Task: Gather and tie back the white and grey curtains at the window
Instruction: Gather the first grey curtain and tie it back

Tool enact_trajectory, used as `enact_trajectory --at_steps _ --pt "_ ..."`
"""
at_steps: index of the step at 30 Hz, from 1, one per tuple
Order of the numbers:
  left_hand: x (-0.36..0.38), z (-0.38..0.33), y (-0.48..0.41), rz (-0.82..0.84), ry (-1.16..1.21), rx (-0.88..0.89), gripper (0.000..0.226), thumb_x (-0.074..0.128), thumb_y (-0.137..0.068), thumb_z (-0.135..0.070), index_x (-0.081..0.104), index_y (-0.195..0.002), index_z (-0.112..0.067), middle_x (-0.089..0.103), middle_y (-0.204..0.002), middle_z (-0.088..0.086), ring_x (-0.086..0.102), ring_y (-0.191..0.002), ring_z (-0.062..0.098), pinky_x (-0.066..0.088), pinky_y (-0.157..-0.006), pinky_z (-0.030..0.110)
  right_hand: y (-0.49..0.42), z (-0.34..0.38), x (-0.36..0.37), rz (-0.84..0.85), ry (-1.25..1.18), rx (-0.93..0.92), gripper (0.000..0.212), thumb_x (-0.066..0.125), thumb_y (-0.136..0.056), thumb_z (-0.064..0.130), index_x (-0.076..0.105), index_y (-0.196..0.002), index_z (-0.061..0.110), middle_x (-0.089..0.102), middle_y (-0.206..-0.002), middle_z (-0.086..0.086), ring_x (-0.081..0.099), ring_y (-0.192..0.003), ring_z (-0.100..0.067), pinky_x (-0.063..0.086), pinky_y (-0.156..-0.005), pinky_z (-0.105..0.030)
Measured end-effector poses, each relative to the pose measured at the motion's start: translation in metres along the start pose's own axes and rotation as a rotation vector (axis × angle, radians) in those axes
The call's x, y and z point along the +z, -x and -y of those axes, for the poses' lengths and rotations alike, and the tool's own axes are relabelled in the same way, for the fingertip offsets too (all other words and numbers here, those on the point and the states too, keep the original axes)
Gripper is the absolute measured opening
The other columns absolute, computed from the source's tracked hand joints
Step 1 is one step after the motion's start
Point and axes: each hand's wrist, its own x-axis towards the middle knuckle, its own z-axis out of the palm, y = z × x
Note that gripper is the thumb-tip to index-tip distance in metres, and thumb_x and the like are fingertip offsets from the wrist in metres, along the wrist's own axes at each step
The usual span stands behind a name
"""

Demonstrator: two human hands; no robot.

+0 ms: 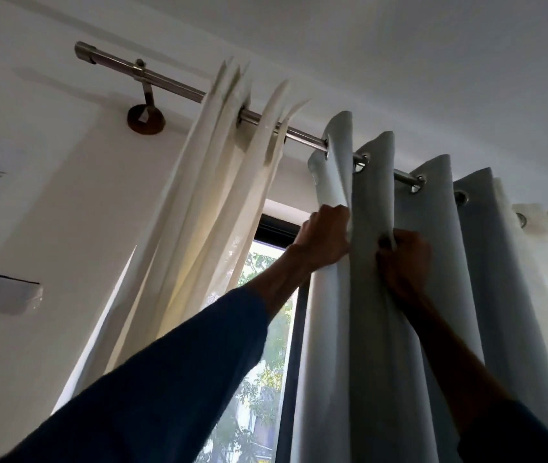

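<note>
grey curtain point(433, 248) hangs vertical off rod point(172, 84); left hand point(324, 241), right hand point(406, 266) grip clenched on its folds.

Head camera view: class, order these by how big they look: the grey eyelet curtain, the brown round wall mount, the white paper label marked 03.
1. Grey eyelet curtain, by far largest.
2. White paper label, though cut off by the frame edge.
3. Brown round wall mount, smallest.
</note>
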Motion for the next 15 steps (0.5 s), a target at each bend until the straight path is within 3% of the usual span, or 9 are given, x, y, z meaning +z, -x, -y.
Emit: enact_trajectory --at_steps 3,7,13,15 --pt "-0.005 0.009 0.010 -0.041 0.002 -0.019 0.024 0.060 -0.087 -0.013 0.056 -0.108 -0.001 0.063 -0.109 0.025 0.061 -0.101 0.049 0.053 -0.075 0.047 0.004 0.018 0.005 -0.003 0.020 -0.046 0.025 0.065 -0.080 0.007 0.055 -0.058 0.014 0.051 -0.055 -0.005 0.056 -0.057 -0.031 0.029 -0.056 -0.027" --pt "0.000 0.008 0.016 -0.078 -0.027 0.001 0.017 0.059 -0.089 -0.009 0.057 -0.104 -0.002 0.065 -0.104 0.023 0.063 -0.097 0.047 0.053 -0.073 0.046 0.009 0.034 0.004 -0.048 -0.005 -0.092 0.047 0.064 -0.083 0.002 0.035 -0.049 0.017 0.035 -0.047 0.003 0.036 -0.044 -0.011 0.031 -0.043 -0.014" --pt "0.022 0.013 0.036 -0.179 -0.139 0.118 0.010 0.059 -0.086 -0.003 0.058 -0.095 -0.005 0.069 -0.085 0.016 0.068 -0.081 0.041 0.045 -0.058 0.035 0.030 0.029 0.003 -0.037 -0.030 -0.197 0.047 0.064 -0.078 0.001 0.033 -0.048 0.019 0.032 -0.045 0.008 0.032 -0.042 -0.005 0.030 -0.043 -0.012" --pt "0.031 0.017 0.043 -0.219 -0.105 0.098 0.036 0.060 -0.085 0.000 0.053 -0.121 -0.005 0.068 -0.077 0.010 0.069 -0.072 0.032 0.040 -0.054 0.032 0.040 0.027 0.003 -0.011 -0.051 -0.214 0.043 0.064 -0.078 0.000 0.038 -0.049 0.019 0.036 -0.045 0.010 0.036 -0.042 -0.002 0.032 -0.043 -0.010"
